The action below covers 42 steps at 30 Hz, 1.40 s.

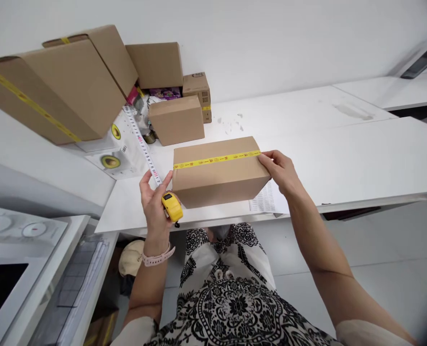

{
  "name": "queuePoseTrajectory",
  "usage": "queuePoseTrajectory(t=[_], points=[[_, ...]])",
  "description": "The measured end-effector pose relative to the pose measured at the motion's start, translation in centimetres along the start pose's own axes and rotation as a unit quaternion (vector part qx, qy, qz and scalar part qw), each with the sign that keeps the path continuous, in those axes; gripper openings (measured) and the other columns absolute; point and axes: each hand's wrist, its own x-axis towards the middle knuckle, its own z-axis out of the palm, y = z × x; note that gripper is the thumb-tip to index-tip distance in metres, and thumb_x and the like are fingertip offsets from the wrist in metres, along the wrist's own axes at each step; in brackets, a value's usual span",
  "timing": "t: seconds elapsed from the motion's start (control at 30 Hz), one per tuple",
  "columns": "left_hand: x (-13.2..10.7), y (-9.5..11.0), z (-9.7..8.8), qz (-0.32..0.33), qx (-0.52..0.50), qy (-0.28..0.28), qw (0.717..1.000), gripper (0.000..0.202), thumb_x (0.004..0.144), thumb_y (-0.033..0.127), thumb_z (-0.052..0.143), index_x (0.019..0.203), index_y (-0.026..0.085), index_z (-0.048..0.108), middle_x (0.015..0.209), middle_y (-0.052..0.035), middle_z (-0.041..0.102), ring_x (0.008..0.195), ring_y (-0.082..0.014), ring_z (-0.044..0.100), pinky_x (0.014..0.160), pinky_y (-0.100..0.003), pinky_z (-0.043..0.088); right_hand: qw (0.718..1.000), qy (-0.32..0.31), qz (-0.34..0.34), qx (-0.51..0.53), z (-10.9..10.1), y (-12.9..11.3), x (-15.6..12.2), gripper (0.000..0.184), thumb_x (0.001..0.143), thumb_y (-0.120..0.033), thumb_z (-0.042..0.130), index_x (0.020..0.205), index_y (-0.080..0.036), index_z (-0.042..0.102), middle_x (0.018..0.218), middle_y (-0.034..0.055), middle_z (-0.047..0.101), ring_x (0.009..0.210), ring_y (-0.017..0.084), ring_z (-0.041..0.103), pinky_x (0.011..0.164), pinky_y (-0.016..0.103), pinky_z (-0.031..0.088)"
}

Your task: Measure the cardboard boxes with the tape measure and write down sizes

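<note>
- Carton: underside and far side hidden from where I stand; cannot confirm the base sits flat.
- Printed sheet: partly covered by the carton and right hand; print too small to read.
- Tape blade: far end hard to make out against the stacked boxes, whose left part is cut off.
- Position: carton is on the white table, near its front edge, between the two hands.
- Left hand: curled round the yellow tape measure, fingers by the blade; fingertips at the carton's left end, contact not certain.
- Right hand: thumb and fingers bent against the carton's right end, touching near the top edge; grip firmness cannot be told.
- Orientation: carton's long axis runs left to right, right end slightly farther from the person. Yellow tape strip follows that axis along the top.
- Blade runs from the left hand away and leftward, across the carton's line.
</note>
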Motion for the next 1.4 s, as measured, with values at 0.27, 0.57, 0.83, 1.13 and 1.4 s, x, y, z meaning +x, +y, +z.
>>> queuePoseTrajectory(t=[0.27,0.57,0.83,1.13,1.4], points=[[-8.8,1.8,1.3,-0.063,-0.028,-0.118,0.991,0.038,0.095,0.028,0.062,0.129,0.031,0.045,0.117,-0.0114,0.076,0.046,-0.0106,0.06,0.039,-0.022,0.044,0.978,0.069,-0.196,0.003,-1.2,-4.7,1.0,0.033,0.092,-0.047,0.06,0.116,-0.026,0.069,0.112,0.0076,0.07,0.096,0.021,0.066,0.077,0.037,0.057],[-11.4,-1.8,4.6,-0.273,-0.05,-0.228,0.933,0.031,0.096,0.035,0.058,0.122,0.025,0.045,0.122,-0.0168,0.073,0.044,-0.0085,0.06,0.042,-0.024,0.047,0.965,-0.189,-0.18,0.019,3.7,-10.6,5.3,0.028,0.091,-0.04,0.069,0.107,-0.018,0.076,0.099,0.0071,0.072,0.087,0.018,0.067,0.085,0.038,0.06],[-10.1,-1.6,6.1,-0.31,-0.095,-0.236,0.916,0.051,0.091,0.037,0.062,0.133,0.023,0.037,0.132,-0.0192,0.067,0.051,-0.0131,0.069,0.047,-0.026,0.055,0.958,-0.251,-0.139,0.003,7.2,-9.4,9.4,0.017,0.08,-0.031,0.081,0.076,-0.015,0.076,0.074,0.0063,0.07,0.074,0.017,0.063,0.075,0.033,0.056],[-10.2,-2.0,6.8,-0.317,-0.119,-0.245,0.908,0.063,0.092,0.035,0.059,0.146,0.025,0.028,0.133,-0.0187,0.066,0.052,-0.0141,0.07,0.05,-0.028,0.058,0.952,-0.258,-0.128,-0.106,9.1,-8.7,10.9,0.012,0.075,-0.022,0.081,0.072,-0.015,0.073,0.077,0.0069,0.071,0.075,0.018,0.062,0.075,0.032,0.051],[-10.1,-2.1,6.7,-0.319,-0.14,-0.26,0.901,0.083,0.094,0.035,0.06,0.16,0.031,0.01,0.134,-0.0185,0.066,0.056,-0.015,0.071,0.051,-0.029,0.059,0.954,-0.25,-0.113,-0.124,9.2,-8.8,10.4,0.007,0.077,-0.019,0.078,0.075,-0.014,0.074,0.079,0.0058,0.072,0.077,0.017,0.062,0.075,0.031,0.048]])
